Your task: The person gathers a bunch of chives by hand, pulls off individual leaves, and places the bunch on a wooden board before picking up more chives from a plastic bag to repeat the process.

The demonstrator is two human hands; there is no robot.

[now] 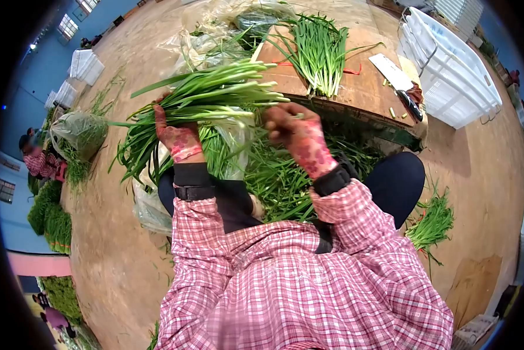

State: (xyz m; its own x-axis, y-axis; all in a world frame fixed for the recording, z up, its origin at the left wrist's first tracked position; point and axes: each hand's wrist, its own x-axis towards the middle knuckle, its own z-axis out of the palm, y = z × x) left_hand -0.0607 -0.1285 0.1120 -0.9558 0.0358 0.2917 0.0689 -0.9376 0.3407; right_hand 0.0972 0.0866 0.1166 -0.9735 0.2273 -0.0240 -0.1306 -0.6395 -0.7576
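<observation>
My left hand (177, 133), in a pink flowered fingerless glove, is closed around a thick bunch of garlic chives (215, 96). Their pale stem ends point right and the green leaves droop to the left. Close by those stem ends is my right hand (294, 129), gloved the same way, with fingers curled in a pinch. What the pinch holds is too small and blurred to make out. Between my knees lies a heap of loose chive leaves (285, 181). Another bunch of chives (320, 55) rests on the wooden board (367, 87) ahead of me.
On the board's right side lies a cleaver (393, 73) with a dark handle. White plastic crates (457, 81) stand beyond it. Clear plastic bags (206, 49) of greens sit ahead. A small bunch (431, 224) lies on the floor at right. Other people (37, 160) sit far left.
</observation>
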